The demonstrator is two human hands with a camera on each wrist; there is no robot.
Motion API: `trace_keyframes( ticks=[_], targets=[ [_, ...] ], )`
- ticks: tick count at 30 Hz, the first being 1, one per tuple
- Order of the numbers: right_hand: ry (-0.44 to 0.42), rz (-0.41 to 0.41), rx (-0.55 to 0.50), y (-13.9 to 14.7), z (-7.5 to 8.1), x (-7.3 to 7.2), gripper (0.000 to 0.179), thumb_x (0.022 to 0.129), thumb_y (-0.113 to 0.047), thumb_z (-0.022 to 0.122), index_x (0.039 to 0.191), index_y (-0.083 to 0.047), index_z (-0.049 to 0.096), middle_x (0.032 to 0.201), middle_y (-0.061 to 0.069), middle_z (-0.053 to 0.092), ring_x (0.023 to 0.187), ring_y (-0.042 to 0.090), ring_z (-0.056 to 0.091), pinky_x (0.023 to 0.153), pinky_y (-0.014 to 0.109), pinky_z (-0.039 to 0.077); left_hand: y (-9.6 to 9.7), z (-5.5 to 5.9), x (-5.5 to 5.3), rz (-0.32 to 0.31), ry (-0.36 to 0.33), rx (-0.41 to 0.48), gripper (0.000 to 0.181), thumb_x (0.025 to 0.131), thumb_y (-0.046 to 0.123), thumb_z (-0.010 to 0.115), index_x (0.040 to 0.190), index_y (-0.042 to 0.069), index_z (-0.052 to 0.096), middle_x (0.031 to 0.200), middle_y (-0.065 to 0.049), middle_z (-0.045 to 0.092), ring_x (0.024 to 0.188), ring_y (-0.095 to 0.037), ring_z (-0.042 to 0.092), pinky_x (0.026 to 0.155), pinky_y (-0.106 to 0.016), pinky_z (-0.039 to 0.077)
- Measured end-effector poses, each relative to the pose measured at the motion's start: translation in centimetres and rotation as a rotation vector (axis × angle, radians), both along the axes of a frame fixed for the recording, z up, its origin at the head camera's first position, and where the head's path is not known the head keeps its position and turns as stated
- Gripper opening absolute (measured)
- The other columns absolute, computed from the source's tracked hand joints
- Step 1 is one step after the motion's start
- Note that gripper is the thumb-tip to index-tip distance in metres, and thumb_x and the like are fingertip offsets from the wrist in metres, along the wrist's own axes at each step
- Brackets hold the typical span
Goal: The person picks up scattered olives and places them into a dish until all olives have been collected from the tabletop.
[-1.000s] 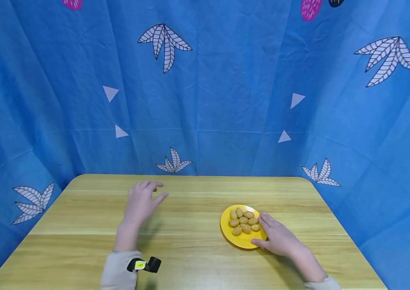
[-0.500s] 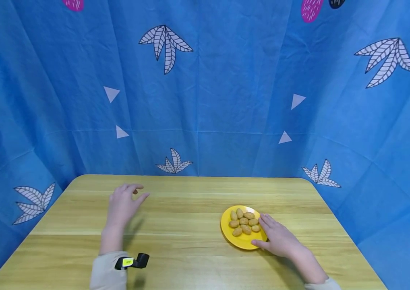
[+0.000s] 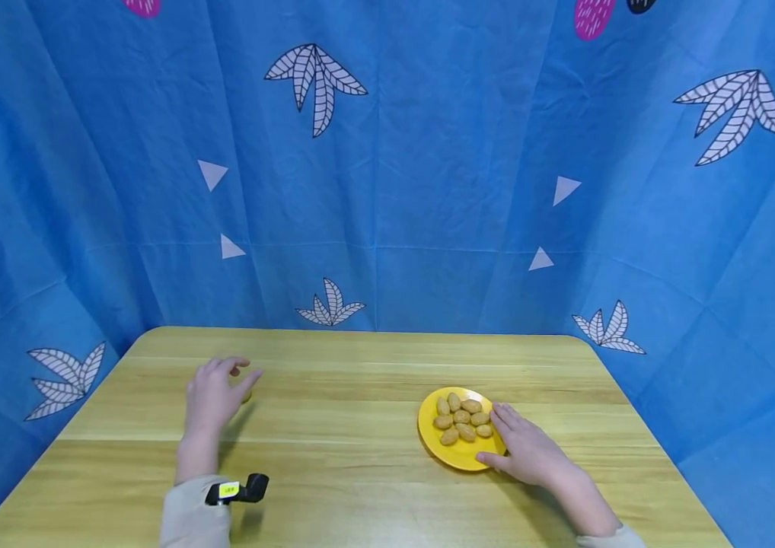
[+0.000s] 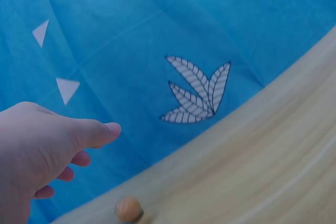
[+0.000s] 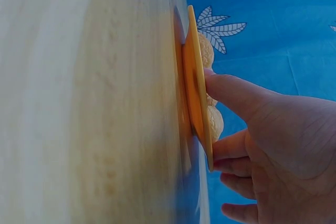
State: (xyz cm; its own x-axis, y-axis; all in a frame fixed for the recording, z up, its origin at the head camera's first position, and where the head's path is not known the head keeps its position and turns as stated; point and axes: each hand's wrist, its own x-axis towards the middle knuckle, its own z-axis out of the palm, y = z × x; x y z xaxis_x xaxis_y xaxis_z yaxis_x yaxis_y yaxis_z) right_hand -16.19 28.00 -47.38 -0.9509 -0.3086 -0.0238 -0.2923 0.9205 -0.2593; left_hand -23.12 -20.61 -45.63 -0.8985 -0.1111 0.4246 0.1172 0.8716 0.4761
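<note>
At the left of the table, my left hand (image 3: 212, 396) hovers with thumb and fingers apart and nothing between them. Partly hidden behind that hand is a small tan, rounded, nut-like thing (image 3: 247, 396); the left wrist view shows the same nut-like thing (image 4: 128, 210) on the table, below the thumb. My right hand (image 3: 531, 450) holds the right edge of a yellow plate (image 3: 459, 459), its thumb (image 5: 226, 85) over the rim and its fingers at the edge. Several oval, tan, rough-skinned nut-like pieces (image 3: 461, 417) lie on the plate.
The wooden table (image 3: 346, 495) has a blue cloth backdrop (image 3: 428, 152) with leaf prints along its far edge and sides. A black strap camera (image 3: 237, 489) sits on my left sleeve (image 3: 196, 517).
My left hand has moved left and slightly lower across the table, and a small tan thing now shows beside it. My right hand and the plate stay put.
</note>
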Motion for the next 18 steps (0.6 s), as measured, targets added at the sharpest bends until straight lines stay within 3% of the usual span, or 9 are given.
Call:
trace_keyframes(
  ticks=[18],
  targets=[
    [-0.012,-0.004,-0.008,0.1,0.0,0.0,0.082,0.09,-0.05,0.062,0.143,0.008,0.04,0.155,0.027,0.03,0.144,0.044,0.027,0.114,0.058,0.026,-1.6,-3.8,-0.6,0.086,-0.075,0.068,0.041,0.089,0.039,0.068,0.115,0.008,0.066,0.105,-0.017,0.065,0.099,-0.036,0.054,0.082,-0.052,0.038]
  ],
)
